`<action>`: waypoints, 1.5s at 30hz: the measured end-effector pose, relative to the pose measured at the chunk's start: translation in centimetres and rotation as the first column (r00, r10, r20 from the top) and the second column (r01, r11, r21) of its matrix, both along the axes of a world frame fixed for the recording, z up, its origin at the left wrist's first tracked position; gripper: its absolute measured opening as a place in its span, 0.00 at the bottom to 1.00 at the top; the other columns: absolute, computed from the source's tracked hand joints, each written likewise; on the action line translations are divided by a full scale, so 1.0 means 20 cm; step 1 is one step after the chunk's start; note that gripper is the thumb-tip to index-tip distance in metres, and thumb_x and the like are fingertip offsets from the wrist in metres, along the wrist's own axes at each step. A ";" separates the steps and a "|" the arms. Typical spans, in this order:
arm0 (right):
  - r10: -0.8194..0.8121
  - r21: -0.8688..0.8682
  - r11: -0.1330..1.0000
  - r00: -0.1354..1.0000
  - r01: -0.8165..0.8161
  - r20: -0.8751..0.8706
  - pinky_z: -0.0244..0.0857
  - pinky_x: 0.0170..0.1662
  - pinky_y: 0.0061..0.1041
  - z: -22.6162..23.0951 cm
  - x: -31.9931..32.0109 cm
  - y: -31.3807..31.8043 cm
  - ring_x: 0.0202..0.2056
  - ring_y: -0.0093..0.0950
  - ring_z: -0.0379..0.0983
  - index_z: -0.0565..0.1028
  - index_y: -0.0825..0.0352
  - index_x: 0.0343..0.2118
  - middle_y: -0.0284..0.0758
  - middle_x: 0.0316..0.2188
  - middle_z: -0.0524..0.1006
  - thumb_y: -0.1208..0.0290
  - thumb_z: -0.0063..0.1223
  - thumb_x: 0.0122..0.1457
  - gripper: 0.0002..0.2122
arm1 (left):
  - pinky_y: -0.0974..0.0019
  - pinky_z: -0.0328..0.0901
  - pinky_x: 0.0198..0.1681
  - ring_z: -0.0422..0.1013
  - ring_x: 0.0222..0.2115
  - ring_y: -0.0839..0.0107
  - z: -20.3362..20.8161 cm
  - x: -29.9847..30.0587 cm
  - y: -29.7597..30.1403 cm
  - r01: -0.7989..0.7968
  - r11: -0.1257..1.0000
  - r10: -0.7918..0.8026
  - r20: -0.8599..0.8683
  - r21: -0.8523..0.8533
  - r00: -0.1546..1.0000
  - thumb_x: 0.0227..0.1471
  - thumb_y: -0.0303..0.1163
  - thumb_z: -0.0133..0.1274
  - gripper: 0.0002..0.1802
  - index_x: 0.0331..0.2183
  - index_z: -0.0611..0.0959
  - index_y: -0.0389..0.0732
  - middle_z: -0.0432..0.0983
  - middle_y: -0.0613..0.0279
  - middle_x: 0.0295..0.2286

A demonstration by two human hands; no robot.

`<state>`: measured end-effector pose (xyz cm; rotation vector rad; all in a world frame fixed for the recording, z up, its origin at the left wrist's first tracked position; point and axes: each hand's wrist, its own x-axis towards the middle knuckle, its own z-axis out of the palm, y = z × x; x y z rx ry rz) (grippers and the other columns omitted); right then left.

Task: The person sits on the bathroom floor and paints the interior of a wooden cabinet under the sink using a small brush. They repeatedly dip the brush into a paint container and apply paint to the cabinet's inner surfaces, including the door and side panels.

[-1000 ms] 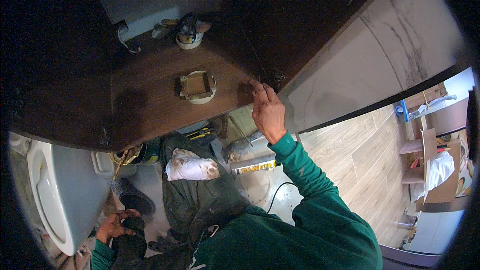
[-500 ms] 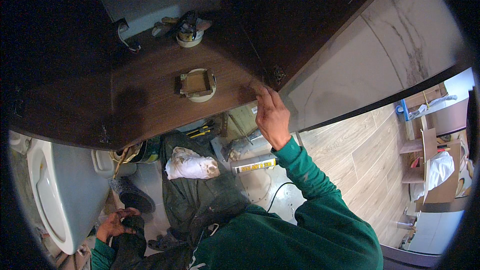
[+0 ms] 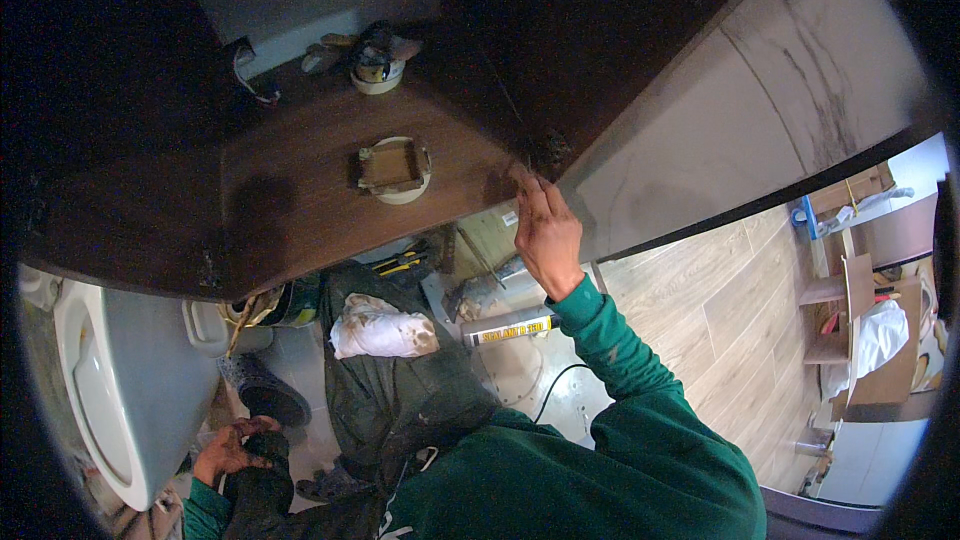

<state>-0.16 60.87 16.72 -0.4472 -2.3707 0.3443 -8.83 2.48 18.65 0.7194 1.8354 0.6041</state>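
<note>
My right hand (image 3: 548, 238) reaches up to the front right corner of a brown wood-grain cabinet floor (image 3: 310, 205), beside a metal hinge (image 3: 553, 147). Its fingers are bunched together at the edge; whatever lies between the fingertips, if anything, is too small and dim to make out. Down at the lower left, my left hand (image 3: 232, 450) rests on my dark trouser leg, thumb and fingers apart. On the cabinet floor lies a round white lid with a square tan frame (image 3: 395, 168) on it. A stained white cloth (image 3: 380, 328) is draped over my thigh.
A white tub (image 3: 378, 78) with dark material stands farther back, near loose wires (image 3: 247, 75). A sealant tube (image 3: 508, 328) and yellow-black pliers (image 3: 400, 262) lie below the cabinet. A white toilet (image 3: 95, 370) stands left; the marble-patterned door (image 3: 770, 90) hangs open on the right.
My right hand has shifted very slightly to the right and down along the cabinet edge. My left hand stays on my leg.
</note>
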 end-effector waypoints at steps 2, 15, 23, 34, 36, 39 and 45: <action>-0.027 -0.001 1.000 0.999 0.027 0.036 0.73 0.38 0.37 0.01 0.03 -0.01 0.39 0.45 0.77 0.75 0.64 0.50 0.43 0.43 0.77 0.74 0.50 0.62 0.14 | 0.59 0.62 0.60 0.69 0.53 0.63 0.00 0.00 0.00 0.009 1.000 -0.009 -0.002 0.002 1.000 0.33 0.31 0.73 0.37 0.50 0.80 0.42 0.74 0.64 0.50; -0.011 -0.023 1.000 0.999 0.012 0.032 0.73 0.40 0.37 0.06 0.21 -0.07 0.39 0.45 0.77 0.75 0.68 0.49 0.44 0.43 0.77 0.77 0.51 0.60 0.13 | 0.59 0.61 0.61 0.68 0.53 0.66 -0.01 0.02 -0.01 -0.056 0.995 0.048 0.088 0.088 0.995 0.33 0.30 0.73 0.35 0.48 0.80 0.40 0.74 0.64 0.50; -0.006 -0.047 0.999 0.999 0.008 0.040 0.72 0.40 0.36 0.09 0.34 -0.11 0.39 0.45 0.77 0.75 0.68 0.49 0.45 0.43 0.77 0.77 0.51 0.61 0.13 | 0.59 0.61 0.61 0.68 0.53 0.65 0.03 0.05 0.00 -0.038 0.997 0.036 -0.027 -0.073 0.999 0.32 0.30 0.73 0.36 0.48 0.80 0.40 0.74 0.64 0.50; 0.304 -0.120 0.941 0.947 -0.316 -0.105 0.74 0.41 0.37 0.33 0.59 -0.40 0.42 0.45 0.78 0.75 0.72 0.48 0.48 0.42 0.78 0.81 0.52 0.56 0.15 | 0.61 0.66 0.54 0.75 0.46 0.64 0.17 0.08 0.21 -0.072 0.983 0.052 -0.123 -0.166 0.991 0.45 0.37 0.67 0.28 0.48 0.81 0.37 0.81 0.61 0.43; 0.519 -0.116 0.825 0.823 -0.553 -0.232 0.73 0.40 0.36 0.34 0.52 -0.59 0.41 0.43 0.78 0.74 0.72 0.48 0.46 0.43 0.78 0.80 0.55 0.55 0.16 | 0.63 0.67 0.51 0.77 0.42 0.66 0.23 0.12 0.38 -0.239 0.963 0.236 -0.035 -0.125 0.971 0.53 0.40 0.61 0.25 0.49 0.80 0.36 0.82 0.60 0.40; 0.751 -0.153 0.589 0.607 -0.794 -0.261 0.71 0.43 0.37 0.34 0.40 -0.90 0.43 0.41 0.76 0.74 0.70 0.49 0.42 0.44 0.76 0.76 0.58 0.53 0.19 | 0.66 0.67 0.50 0.76 0.40 0.70 0.37 0.23 0.59 -0.313 0.926 0.259 0.245 0.213 0.934 0.61 0.43 0.51 0.25 0.50 0.79 0.31 0.81 0.56 0.41; 0.849 -0.067 0.393 0.390 -0.917 -0.357 0.66 0.47 0.41 0.35 0.31 -1.18 0.47 0.42 0.73 0.74 0.70 0.51 0.43 0.45 0.73 0.74 0.59 0.49 0.23 | 0.65 0.69 0.46 0.77 0.39 0.67 0.56 0.31 0.75 -0.607 0.739 0.501 0.363 0.293 0.786 0.66 0.45 0.42 0.28 0.49 0.78 0.26 0.81 0.49 0.39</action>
